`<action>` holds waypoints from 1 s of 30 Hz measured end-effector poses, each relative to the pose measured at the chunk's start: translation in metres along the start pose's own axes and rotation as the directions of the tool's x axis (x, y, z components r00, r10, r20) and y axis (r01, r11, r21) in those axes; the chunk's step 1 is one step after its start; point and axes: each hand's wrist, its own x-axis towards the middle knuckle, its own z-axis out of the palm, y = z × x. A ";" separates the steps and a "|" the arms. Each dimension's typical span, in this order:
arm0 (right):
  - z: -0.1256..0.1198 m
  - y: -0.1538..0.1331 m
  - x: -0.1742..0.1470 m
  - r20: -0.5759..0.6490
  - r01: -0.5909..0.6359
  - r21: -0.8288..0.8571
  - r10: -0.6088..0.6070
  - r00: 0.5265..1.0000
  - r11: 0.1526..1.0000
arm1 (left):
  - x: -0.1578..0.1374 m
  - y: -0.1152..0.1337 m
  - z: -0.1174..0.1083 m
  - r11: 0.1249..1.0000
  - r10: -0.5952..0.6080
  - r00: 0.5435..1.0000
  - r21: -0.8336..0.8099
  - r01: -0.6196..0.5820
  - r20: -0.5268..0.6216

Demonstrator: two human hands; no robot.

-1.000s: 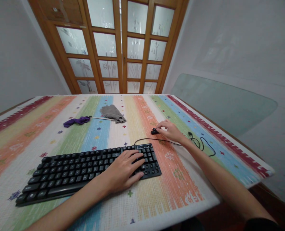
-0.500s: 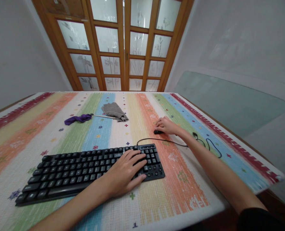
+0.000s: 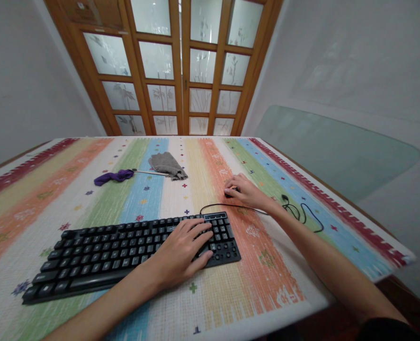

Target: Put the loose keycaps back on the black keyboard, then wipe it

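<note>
A black keyboard (image 3: 99,255) with a number pad lies at a slant on the table. My left hand (image 3: 179,253) rests flat over its right part, fingers spread across the keys. Farther off to the right, my right hand (image 3: 243,189) curls over a small black computer mouse (image 3: 232,192) on the orange stripe. The fingers and palm hide most of the mouse. A thin black cable (image 3: 227,204) leaves the keyboard's back edge, passes beneath my right forearm and comes out on the far side.
Toward the back lie a purple cloth piece (image 3: 113,177), a thin light stick (image 3: 151,172) and a grey cloth (image 3: 167,165). The cable's loops and black plug (image 3: 284,198) sit right of my right wrist. A striped tablecloth (image 3: 224,298) covers the table; wooden glazed doors (image 3: 184,85) stand beyond.
My right hand has shifted slightly nearer and left, its fingers curling around the mouse. The left hand stays on the keyboard. The view has moved a little.
</note>
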 end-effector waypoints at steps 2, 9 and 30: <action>0.002 -0.024 -0.015 -0.076 0.097 0.085 -0.091 0.993 0.992 | 0.001 0.000 -0.001 1.000 -0.003 1.000 -0.003 0.003 -0.007; 0.023 -0.084 -0.069 -0.135 0.260 0.099 -0.246 0.960 0.960 | 0.004 0.003 0.000 1.000 0.017 1.000 -0.022 -0.017 0.015; 0.050 -0.106 -0.090 -0.285 0.321 -0.109 -0.339 0.897 0.941 | 0.005 0.008 -0.002 0.999 0.018 1.000 -0.035 -0.018 -0.011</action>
